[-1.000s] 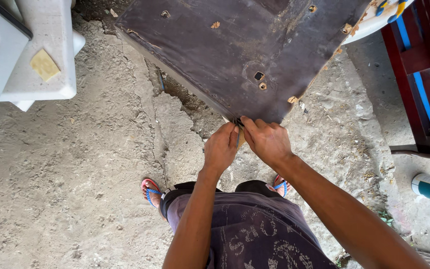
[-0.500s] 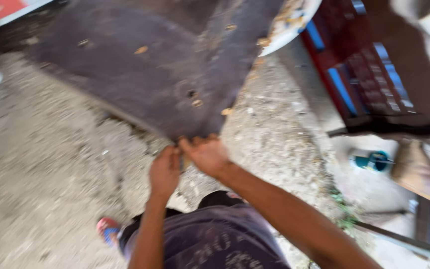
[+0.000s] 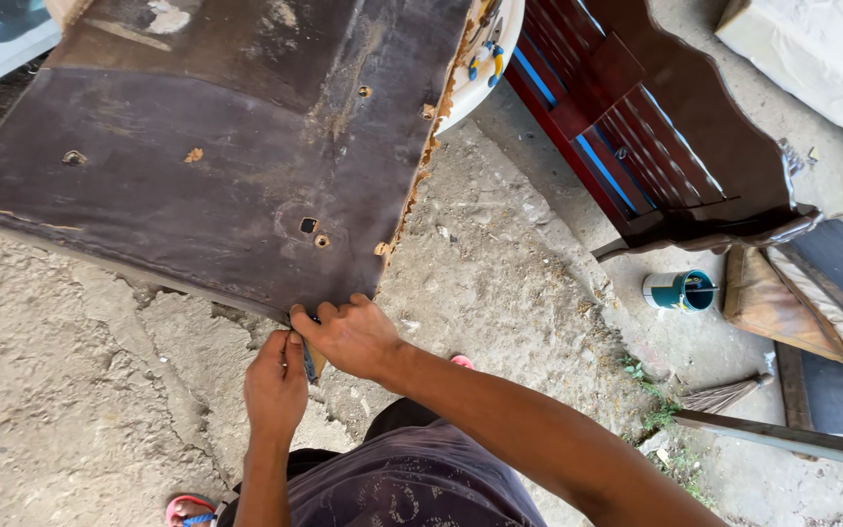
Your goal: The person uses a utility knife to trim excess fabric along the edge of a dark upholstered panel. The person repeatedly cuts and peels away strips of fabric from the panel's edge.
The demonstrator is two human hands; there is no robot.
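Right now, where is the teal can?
In the head view, the teal can lies on the concrete at the right, beside the dark red wooden furniture and well clear of both hands.

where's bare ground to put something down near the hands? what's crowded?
Free: concrete left of the left hand, below the dark panel's near edge, and the patch between the panel's ragged right edge and the red frame, down toward the teal can. Crowded: the right side, with frame, can, cushion and broom. Both hands, right hand included, fill the panel corner.
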